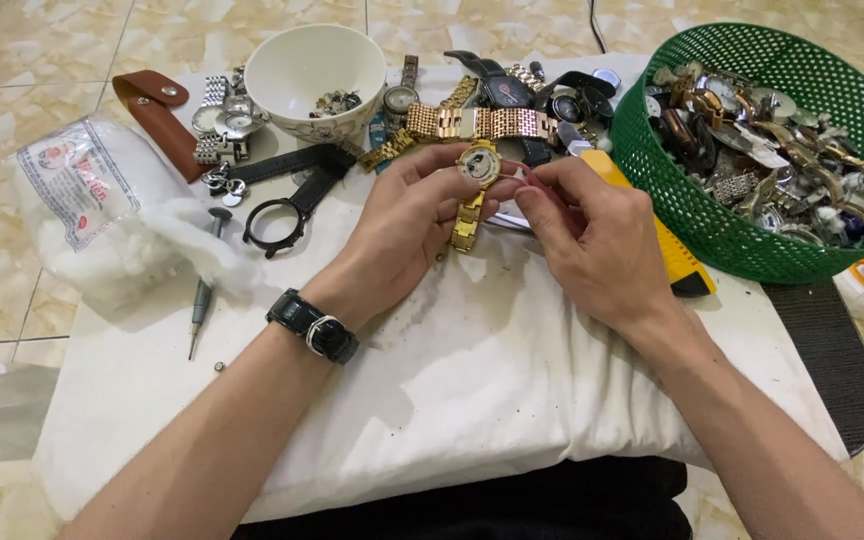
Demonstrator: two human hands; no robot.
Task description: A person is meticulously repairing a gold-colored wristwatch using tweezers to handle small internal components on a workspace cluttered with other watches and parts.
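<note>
Both hands pinching gold watch over white cloth, tiled floor.

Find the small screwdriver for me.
In the head view, the screwdriver lies on the white cloth at left, beside the cotton bag, left of the left hand.

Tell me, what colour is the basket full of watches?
Green. The basket shows best in the head view, at the right of the white cloth.
</note>
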